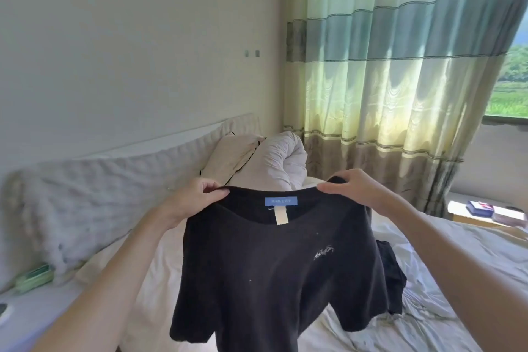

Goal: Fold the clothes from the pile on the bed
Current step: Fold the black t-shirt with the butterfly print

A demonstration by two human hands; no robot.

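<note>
A black T-shirt (pixel 274 274) hangs in the air over the bed (pixel 428 308), held up by its shoulders with the neck opening facing the camera. The left hand (pixel 197 197) pinches the collar seam at the left shoulder between thumb and curled fingers; the right hand (pixel 351 186) grips the opposite shoulder the same way, thumb on the near side. Inside the neck sits a blue label (pixel 280 201) with pale lettering too blurred to read, and below it a plain cream tag (pixel 281 216) hangs down. A small white scribble-like print (pixel 323 252) marks the chest on the right. Behind the shirt, another dark garment (pixel 393 280) lies crumpled on the pale, wrinkled sheet. To the left, a green packet (pixel 35 277) rests beside the padded grey headboard (pixel 85 200). Further back, a cream pillow with dark piping (pixel 231 157) leans against a rolled white duvet (pixel 281 157). On the right, a low surface carries a dark blue box (pixel 480 207); its contents cannot be seen. Striped green curtains (pixel 385 66) cover the window beyond.
</note>
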